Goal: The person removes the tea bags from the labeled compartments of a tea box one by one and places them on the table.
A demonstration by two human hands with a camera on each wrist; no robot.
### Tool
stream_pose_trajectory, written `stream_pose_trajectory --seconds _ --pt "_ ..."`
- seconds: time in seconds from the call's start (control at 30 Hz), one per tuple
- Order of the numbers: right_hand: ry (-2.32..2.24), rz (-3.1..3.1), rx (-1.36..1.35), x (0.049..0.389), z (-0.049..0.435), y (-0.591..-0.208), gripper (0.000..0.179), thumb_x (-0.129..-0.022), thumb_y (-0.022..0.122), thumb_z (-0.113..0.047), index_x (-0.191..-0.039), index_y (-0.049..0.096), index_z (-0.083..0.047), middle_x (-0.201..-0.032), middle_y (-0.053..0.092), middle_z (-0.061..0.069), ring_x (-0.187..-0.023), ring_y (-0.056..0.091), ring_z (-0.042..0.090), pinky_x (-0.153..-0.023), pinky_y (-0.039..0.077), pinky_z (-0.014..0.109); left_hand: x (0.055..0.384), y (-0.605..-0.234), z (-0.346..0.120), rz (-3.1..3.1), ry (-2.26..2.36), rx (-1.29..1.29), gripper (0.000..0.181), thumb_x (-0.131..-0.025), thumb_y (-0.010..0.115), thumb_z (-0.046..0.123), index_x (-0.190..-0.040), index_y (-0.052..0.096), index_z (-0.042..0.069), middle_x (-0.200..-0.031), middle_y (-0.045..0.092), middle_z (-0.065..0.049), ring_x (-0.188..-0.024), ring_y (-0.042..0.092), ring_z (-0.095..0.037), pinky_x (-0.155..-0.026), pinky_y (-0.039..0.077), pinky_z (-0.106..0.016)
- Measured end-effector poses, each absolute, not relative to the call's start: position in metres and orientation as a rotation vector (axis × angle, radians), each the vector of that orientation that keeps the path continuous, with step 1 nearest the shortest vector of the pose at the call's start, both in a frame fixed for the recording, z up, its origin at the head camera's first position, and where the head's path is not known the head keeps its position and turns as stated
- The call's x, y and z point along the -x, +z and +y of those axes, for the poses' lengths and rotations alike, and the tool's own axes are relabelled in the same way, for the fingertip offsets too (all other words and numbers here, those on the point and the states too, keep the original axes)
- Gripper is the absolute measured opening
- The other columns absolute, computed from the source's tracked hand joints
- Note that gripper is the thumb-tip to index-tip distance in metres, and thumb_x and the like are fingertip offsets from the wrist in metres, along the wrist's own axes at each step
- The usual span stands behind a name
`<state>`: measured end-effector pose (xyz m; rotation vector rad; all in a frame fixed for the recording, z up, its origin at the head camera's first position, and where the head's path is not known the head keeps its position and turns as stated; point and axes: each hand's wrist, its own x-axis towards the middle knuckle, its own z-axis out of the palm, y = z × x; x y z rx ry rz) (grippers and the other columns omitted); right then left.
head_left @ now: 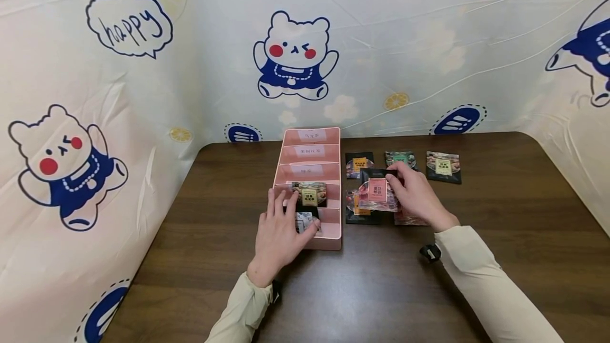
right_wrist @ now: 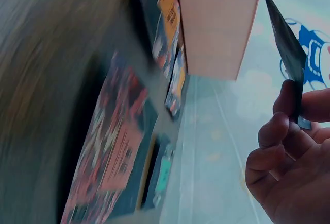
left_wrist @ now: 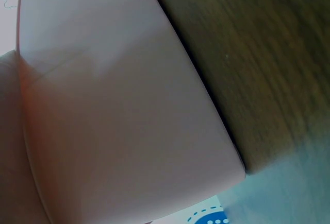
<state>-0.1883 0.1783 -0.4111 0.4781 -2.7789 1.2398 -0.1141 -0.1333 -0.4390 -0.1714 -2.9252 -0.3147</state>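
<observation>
Head: right hand [head_left: 419, 192] pinches 1 pink-label sachet [head_left: 378, 190] near its edge, at 3 o'clock of the box [head_left: 324, 244]. Small hold, so it could slip or swivel; if lowered, could snag an orange-label sachet [head_left: 359, 216]. Left hand [head_left: 281, 232] spread over the box's 7 o'clock side; uneven push could skew it or tip the 2 boxed sachets [head_left: 310, 197]. Count: 1 box, 5 compartments [head_left: 329, 153]; on table [head_left: 371, 290]: 2 orange-label, 1 green-label [head_left: 399, 158], 1 yellow-label [head_left: 443, 167], 1 red-pink [head_left: 409, 219].

Left wrist: 1 box wall, hand edge at 9 o'clock; grip can't tell.

Right wrist: pinched sachet edge-on at 2 o'clock; 4 others on table.
</observation>
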Motion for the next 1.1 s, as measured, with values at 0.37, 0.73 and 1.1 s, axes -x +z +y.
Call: stream_pose_trajectory --seconds 0.37,0.73,1.1 --pt "1.089 -2.849 -0.443 0.185 0.221 -0.422 0.023 -0.101 0.047 -0.017 -0.114 0.057 -0.001 -0.073 0.054 0.007 -0.058 0.045 0.015 -0.053 0.037 0.029 0.115 -0.439 -0.133 -2.928 -0.323 0.179 0.083 -0.085 0.043 0.074 -0.144 0.041 0.016 -0.149 0.039 -0.015 -0.147 0.018 -0.04 -0.094 0.045 -0.058" --pt "1.008 -2.909 -0.417 0.179 0.266 -0.425 0.023 -0.101 0.047 -0.016 -0.112 0.058 0.001 -0.071 0.055 0.007 -0.058 0.044 0.016 -0.052 0.034 0.03 0.114 -0.438 -0.133 -2.935 -0.333 0.165 0.082 -0.085 0.045 0.073 -0.144 0.041 0.015 -0.149 0.039 -0.015 -0.148 0.017 -0.039 -0.095 0.044 -0.058" --pt "0.938 -3.003 -0.354 0.177 0.296 -0.427 0.028 -0.101 0.046 -0.02 -0.115 0.057 0.002 -0.077 0.059 0.011 -0.06 0.045 0.018 -0.052 0.033 0.031 0.114 -0.438 -0.134 -2.916 -0.323 0.176 0.082 -0.084 0.046 0.073 -0.142 0.043 0.015 -0.148 0.04 -0.016 -0.147 0.02 -0.041 -0.093 0.046 -0.057"
